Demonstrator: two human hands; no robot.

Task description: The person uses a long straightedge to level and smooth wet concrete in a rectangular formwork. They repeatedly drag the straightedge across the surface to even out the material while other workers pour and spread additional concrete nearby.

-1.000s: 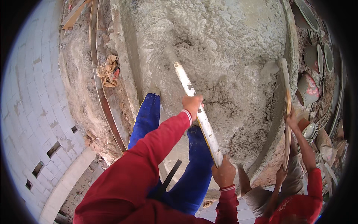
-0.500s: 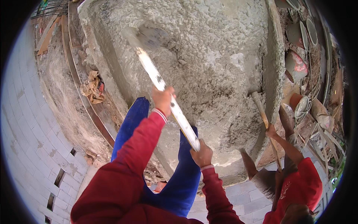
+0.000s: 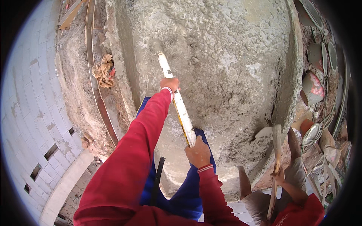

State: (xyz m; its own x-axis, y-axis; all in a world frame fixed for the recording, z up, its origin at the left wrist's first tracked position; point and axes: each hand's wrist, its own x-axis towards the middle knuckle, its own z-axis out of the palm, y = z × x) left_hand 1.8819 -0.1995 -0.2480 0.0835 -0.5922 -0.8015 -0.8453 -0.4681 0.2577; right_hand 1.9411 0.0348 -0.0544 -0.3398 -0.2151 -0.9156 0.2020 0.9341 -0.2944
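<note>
My left hand (image 3: 169,83) grips a long white handle (image 3: 179,112) with worn, blotched paint, about halfway along. My right hand (image 3: 197,153) is wrapped round its near end. The far end slants forward into wet grey concrete (image 3: 218,67), where the tool's head is coated or submerged and hard to make out. Blue trousers (image 3: 184,188) show beneath my red sleeves, the legs standing in the mix.
At lower right a co-worker's hand (image 3: 278,175) holds a wooden-handled tool (image 3: 276,158) with a grey blade (image 3: 264,133). Bowls (image 3: 313,88) line the right side, a crumpled paper sack (image 3: 102,71) and boards (image 3: 98,101) the left, beside pale paving (image 3: 41,94).
The far end of my tool swung forward-left, showing a dark head, then came back toward me into the mix. The co-worker's blade has moved down along the right edge, closer to me.
</note>
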